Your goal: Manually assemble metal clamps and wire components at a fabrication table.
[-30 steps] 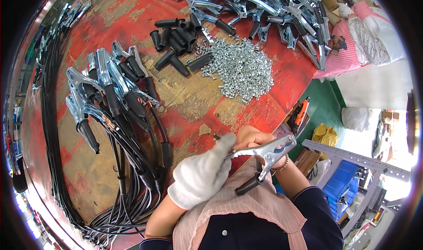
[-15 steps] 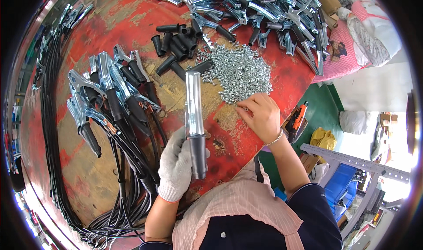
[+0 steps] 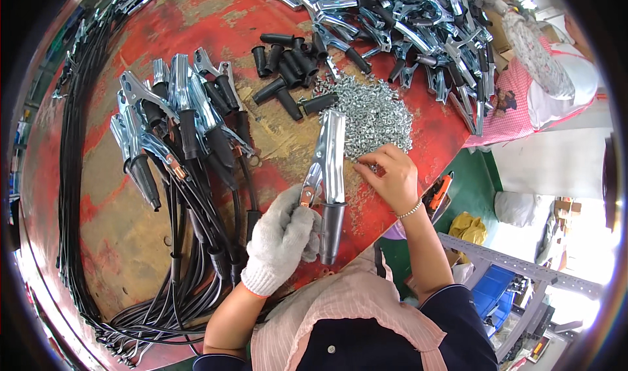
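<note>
My left hand (image 3: pixel 278 243), in a white knitted glove, is closed around a metal spring clamp (image 3: pixel 335 158) with a black handle sleeve. The clamp stands nearly upright in the view, and a copper-coloured piece shows at its side by my fingers. My bare right hand (image 3: pixel 396 180) is at the near edge of a heap of small silvery nuts (image 3: pixel 383 117). Its thumb and forefinger are pinched together; whatever they hold is too small to make out. Several loose black sleeves (image 3: pixel 288 67) lie beyond the clamp, beside the nuts.
Clamps joined to black cables (image 3: pixel 190 135) lie on the left of the worn red table (image 3: pixel 216 21). A long cable bundle (image 3: pixel 70 194) runs down the left edge. More clamps (image 3: pixel 418 31) are piled at the far right. Beyond the table's right edge stands a metal frame (image 3: pixel 517 260).
The clamp in my left hand has turned, so its side and copper-coloured piece now show. My right hand stays at the nuts, fingers pinched. The whole view has shifted slightly.
</note>
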{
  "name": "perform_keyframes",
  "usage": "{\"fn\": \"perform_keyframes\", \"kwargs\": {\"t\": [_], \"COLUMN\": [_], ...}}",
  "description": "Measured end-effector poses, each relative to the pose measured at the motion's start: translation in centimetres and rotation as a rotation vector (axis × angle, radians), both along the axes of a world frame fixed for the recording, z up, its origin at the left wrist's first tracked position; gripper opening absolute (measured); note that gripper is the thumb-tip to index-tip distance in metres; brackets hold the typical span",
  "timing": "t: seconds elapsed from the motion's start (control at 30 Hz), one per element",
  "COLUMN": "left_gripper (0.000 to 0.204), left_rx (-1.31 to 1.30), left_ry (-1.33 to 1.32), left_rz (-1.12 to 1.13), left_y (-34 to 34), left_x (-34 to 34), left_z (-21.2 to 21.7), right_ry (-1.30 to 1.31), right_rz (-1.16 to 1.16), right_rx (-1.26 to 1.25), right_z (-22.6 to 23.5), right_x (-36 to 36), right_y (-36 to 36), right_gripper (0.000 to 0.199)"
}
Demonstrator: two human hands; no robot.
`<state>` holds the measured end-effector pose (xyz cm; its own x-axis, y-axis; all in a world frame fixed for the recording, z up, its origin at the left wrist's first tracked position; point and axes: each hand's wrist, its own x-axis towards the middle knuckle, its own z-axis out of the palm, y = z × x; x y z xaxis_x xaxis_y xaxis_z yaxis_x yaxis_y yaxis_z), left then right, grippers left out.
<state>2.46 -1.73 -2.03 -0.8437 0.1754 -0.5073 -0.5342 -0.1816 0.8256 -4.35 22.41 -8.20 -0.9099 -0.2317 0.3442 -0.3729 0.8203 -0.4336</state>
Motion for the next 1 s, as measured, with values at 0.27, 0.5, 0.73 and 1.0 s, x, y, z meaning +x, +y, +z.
{"fn": "perform_keyframes", "kwargs": {"t": [0.27,0.5,0.73,1.0], "left_gripper": [0.037,0.037,0.036,0.033], "left_rx": [-0.072,-0.103,-0.043,-0.034], "left_ry": [0.078,0.096,0.005,0.030], "left_rz": [-0.053,-0.090,-0.103,-0.090], "left_y": [0.1,0.0,-0.1,0.0], "left_x": [0.0,0.1,0.1,0.0], "left_z": [-0.2,0.3,0.0,0.6], "right_ry": [-0.177,0.095,0.070,0.022], "right_rz": [-0.002,0.291,0.298,0.280], "right_rx": [-0.343,-0.317,-0.298,-0.377], "right_z": [3.9,5.9,6.5,5.9], "right_x": [1.7,2.5,2.2,2.6], "right_y": [-3.1,-7.0,-7.6,-7.4], "right_gripper": [0.020,0.030,0.029,0.026]}}
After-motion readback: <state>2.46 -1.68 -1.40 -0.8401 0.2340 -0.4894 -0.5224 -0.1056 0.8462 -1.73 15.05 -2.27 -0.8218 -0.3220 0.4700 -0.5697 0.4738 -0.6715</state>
